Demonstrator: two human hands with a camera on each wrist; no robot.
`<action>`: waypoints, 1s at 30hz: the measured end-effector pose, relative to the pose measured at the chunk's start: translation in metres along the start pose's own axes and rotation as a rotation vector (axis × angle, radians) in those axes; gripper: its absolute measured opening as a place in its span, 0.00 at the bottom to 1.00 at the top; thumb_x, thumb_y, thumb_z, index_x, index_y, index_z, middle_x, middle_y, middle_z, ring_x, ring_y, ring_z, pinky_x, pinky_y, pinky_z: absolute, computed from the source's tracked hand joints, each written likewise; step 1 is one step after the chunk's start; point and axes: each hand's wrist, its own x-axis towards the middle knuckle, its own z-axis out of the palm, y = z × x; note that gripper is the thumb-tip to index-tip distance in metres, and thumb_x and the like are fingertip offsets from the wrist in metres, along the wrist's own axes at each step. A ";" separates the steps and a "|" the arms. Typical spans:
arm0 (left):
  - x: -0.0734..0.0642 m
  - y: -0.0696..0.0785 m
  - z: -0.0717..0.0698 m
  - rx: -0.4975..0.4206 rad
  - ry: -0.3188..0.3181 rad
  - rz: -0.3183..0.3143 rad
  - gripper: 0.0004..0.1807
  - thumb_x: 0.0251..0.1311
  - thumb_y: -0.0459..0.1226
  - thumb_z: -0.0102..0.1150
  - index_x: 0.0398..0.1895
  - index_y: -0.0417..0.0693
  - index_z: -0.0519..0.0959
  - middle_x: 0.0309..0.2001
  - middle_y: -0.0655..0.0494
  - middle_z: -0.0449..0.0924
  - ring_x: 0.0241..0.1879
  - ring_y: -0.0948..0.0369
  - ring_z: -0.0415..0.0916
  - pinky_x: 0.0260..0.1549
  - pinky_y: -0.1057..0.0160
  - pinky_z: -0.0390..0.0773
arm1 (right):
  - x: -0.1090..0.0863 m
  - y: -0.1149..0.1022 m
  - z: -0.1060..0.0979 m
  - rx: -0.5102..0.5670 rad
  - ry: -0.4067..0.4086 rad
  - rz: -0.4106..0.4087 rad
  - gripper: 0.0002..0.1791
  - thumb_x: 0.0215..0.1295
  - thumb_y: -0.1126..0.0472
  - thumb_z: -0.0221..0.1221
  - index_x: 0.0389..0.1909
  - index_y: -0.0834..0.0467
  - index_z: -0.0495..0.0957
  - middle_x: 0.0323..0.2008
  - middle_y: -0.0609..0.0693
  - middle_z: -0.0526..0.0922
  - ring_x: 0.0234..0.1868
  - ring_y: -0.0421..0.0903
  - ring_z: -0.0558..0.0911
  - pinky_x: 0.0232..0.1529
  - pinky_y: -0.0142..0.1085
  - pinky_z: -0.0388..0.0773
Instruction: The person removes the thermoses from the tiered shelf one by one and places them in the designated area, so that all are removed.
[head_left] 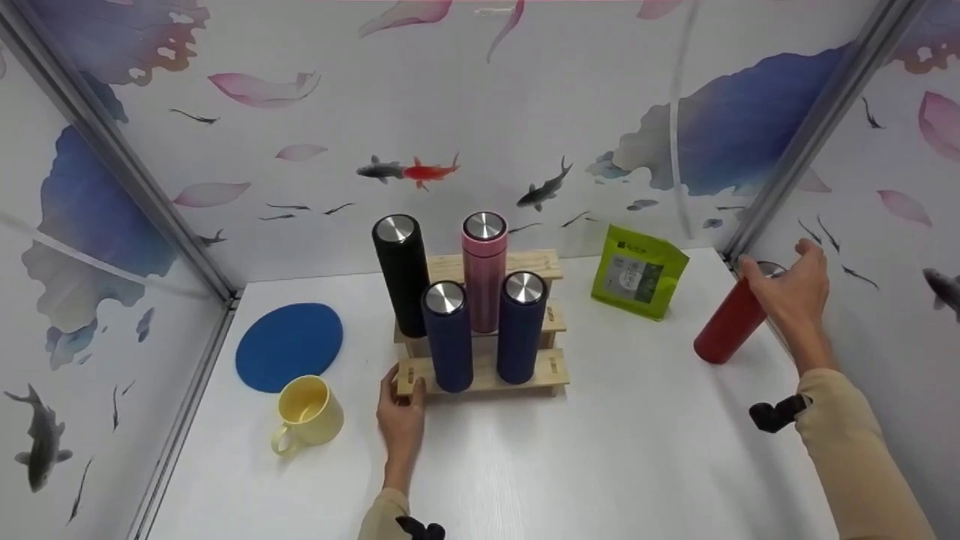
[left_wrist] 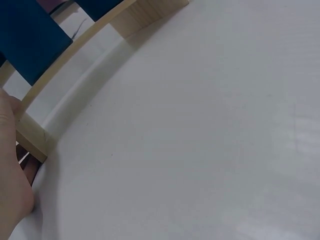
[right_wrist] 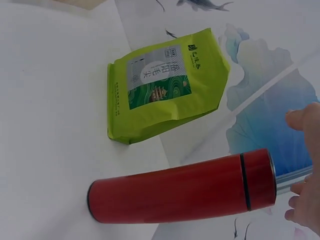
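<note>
Matt red flask [head_left: 730,324], wooden rack [head_left: 486,369], shiny metal lids [head_left: 525,287].

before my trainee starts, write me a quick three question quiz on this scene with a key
1. How many bottles stand on the wooden rack?
2. True or false: the right hand is nearest the yellow mug.
3. What does the left hand grip?
a) the blue mat
b) the green bag
c) the wooden rack

Key
1. Four: a black bottle, a pink bottle and two blue bottles.
2. False; it is nearest the red bottle.
3. c
</note>
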 end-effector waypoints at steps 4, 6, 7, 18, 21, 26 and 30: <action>0.000 -0.001 0.001 0.006 0.005 0.006 0.29 0.68 0.45 0.64 0.71 0.59 0.70 0.55 0.46 0.81 0.40 0.57 0.77 0.36 0.63 0.77 | 0.000 -0.017 0.001 0.028 0.014 -0.005 0.52 0.68 0.41 0.58 0.80 0.63 0.44 0.79 0.62 0.52 0.78 0.62 0.55 0.76 0.58 0.53; 0.000 -0.001 0.001 0.007 0.004 0.003 0.29 0.68 0.45 0.64 0.71 0.59 0.70 0.56 0.46 0.81 0.40 0.57 0.77 0.37 0.63 0.77 | -0.001 -0.024 0.003 0.032 0.017 -0.016 0.51 0.68 0.41 0.58 0.80 0.62 0.44 0.79 0.61 0.52 0.78 0.61 0.55 0.76 0.58 0.52; 0.000 -0.001 0.001 0.007 0.003 0.001 0.29 0.68 0.45 0.64 0.71 0.59 0.70 0.57 0.46 0.81 0.41 0.57 0.77 0.37 0.62 0.77 | -0.002 -0.028 0.005 0.032 0.018 -0.025 0.51 0.68 0.41 0.58 0.80 0.62 0.44 0.79 0.61 0.52 0.78 0.61 0.55 0.76 0.58 0.52; 0.000 -0.002 0.001 0.002 -0.008 -0.019 0.29 0.69 0.45 0.62 0.72 0.60 0.68 0.61 0.46 0.78 0.45 0.55 0.77 0.40 0.62 0.77 | -0.017 -0.069 0.023 0.084 0.017 -0.126 0.49 0.69 0.41 0.59 0.79 0.61 0.48 0.78 0.62 0.55 0.79 0.60 0.56 0.77 0.57 0.51; 0.000 -0.001 0.001 -0.003 -0.002 -0.015 0.29 0.69 0.44 0.63 0.72 0.60 0.69 0.59 0.47 0.79 0.43 0.55 0.76 0.39 0.62 0.77 | -0.021 -0.080 0.028 0.115 0.037 -0.156 0.49 0.67 0.43 0.62 0.78 0.61 0.50 0.77 0.61 0.58 0.78 0.58 0.58 0.77 0.54 0.51; 0.000 0.000 0.002 -0.004 0.005 -0.012 0.29 0.69 0.44 0.63 0.72 0.60 0.69 0.56 0.47 0.80 0.42 0.55 0.76 0.38 0.62 0.77 | -0.028 -0.098 0.037 0.171 0.066 -0.196 0.48 0.66 0.46 0.64 0.78 0.59 0.52 0.77 0.58 0.60 0.78 0.53 0.58 0.78 0.48 0.52; 0.000 0.001 0.002 -0.011 0.018 -0.014 0.28 0.68 0.42 0.64 0.71 0.59 0.70 0.53 0.47 0.80 0.40 0.56 0.76 0.35 0.64 0.77 | -0.036 -0.113 0.044 0.242 0.104 -0.247 0.47 0.65 0.47 0.66 0.78 0.56 0.53 0.76 0.54 0.62 0.78 0.48 0.60 0.78 0.43 0.53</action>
